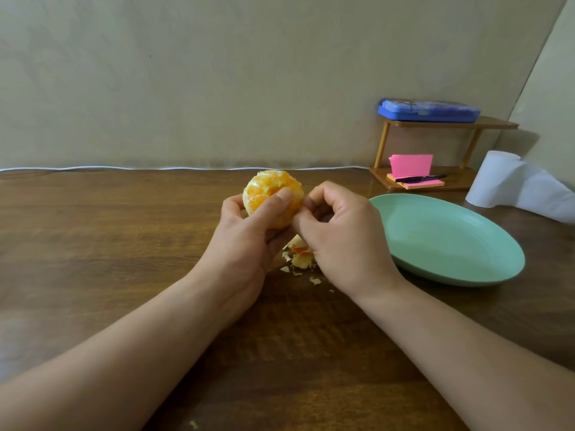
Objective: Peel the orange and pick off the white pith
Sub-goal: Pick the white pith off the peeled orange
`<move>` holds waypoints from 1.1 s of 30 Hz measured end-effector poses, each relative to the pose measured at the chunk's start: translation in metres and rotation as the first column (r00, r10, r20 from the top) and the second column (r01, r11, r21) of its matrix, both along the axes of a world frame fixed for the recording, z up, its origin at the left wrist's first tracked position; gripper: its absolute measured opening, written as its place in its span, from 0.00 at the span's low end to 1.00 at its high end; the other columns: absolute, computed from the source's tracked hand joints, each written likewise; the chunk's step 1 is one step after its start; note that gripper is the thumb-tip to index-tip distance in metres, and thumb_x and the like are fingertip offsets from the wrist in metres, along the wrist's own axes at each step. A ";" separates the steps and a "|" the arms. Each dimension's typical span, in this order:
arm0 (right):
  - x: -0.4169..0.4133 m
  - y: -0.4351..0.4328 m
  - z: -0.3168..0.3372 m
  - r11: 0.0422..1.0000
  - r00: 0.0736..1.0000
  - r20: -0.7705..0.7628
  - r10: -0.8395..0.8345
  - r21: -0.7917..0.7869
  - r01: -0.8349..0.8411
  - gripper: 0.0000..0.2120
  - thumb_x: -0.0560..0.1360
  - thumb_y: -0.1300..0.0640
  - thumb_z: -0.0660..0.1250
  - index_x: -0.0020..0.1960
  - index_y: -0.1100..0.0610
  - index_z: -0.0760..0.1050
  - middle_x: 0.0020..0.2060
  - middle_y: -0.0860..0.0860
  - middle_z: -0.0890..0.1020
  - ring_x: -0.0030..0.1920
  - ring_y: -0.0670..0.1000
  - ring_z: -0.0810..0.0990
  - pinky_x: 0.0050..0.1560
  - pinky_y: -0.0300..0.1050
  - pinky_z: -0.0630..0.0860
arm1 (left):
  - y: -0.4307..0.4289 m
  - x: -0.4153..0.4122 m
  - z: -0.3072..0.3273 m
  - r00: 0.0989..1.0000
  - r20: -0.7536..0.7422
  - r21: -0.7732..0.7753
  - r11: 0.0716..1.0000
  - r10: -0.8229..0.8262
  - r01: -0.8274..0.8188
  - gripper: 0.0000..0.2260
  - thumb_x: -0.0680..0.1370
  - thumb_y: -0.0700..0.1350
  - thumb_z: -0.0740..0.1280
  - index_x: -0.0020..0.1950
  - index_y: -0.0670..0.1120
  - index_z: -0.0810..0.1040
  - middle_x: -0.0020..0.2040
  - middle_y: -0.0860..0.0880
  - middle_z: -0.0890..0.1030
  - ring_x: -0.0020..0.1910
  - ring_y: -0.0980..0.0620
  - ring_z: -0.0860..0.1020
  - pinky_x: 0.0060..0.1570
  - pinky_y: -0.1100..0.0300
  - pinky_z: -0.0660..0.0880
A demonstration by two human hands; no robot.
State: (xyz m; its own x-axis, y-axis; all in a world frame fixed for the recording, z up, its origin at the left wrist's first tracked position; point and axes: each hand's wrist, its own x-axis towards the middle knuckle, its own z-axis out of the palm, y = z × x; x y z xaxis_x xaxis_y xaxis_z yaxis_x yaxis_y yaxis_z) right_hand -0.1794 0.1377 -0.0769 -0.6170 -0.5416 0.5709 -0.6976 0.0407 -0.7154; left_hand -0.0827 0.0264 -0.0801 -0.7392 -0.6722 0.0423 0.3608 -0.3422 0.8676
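Left hand grips the peeled orange above the table, thumb across its front. Right hand, just right of it, pinches its right side with curled fingertips. Peel scraps lie beneath; plate further right.

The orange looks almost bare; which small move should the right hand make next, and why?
Probably pull the right hand away, lifting off what it seems to pinch on the orange, then drop it on the scraps. The left hand grips the peeled fruit.
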 end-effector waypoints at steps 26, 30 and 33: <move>0.000 0.004 0.002 0.989 0.987 -0.143 -0.077 0.116 0.094 0.06 0.82 0.49 0.72 0.52 0.50 0.86 0.39 0.42 0.86 0.40 0.44 0.84 0.41 0.48 0.85 | -0.002 0.003 -0.004 0.982 0.087 -0.351 0.928 0.168 -0.128 0.28 0.75 0.50 0.81 0.68 0.53 0.70 0.62 0.48 0.84 0.58 0.52 0.86 0.58 0.52 0.83; 0.001 0.000 0.001 0.993 0.995 -0.048 -0.084 0.083 0.087 0.06 0.80 0.51 0.73 0.45 0.50 0.84 0.34 0.42 0.83 0.39 0.43 0.83 0.35 0.39 0.80 | 0.002 0.005 -0.003 0.969 0.082 -0.460 0.872 0.231 -0.169 0.27 0.75 0.50 0.81 0.67 0.55 0.70 0.60 0.49 0.83 0.55 0.55 0.86 0.57 0.54 0.84; 0.000 -0.001 0.001 0.999 0.994 0.105 -0.031 0.042 0.026 0.08 0.79 0.53 0.75 0.41 0.50 0.82 0.31 0.43 0.82 0.36 0.42 0.81 0.31 0.34 0.74 | 0.002 0.005 -0.002 0.974 0.067 -0.452 0.877 0.214 -0.162 0.27 0.75 0.49 0.81 0.68 0.54 0.70 0.60 0.49 0.84 0.57 0.54 0.86 0.60 0.52 0.83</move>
State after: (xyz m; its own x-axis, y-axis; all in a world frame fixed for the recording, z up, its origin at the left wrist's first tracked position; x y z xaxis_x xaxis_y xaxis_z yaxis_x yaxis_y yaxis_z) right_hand -0.1799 0.1372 -0.0760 -0.6884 -0.5444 0.4793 -0.6160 0.0900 -0.7826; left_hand -0.0772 0.0287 -0.0819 -0.6182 -0.7300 0.2916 0.2719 0.1495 0.9507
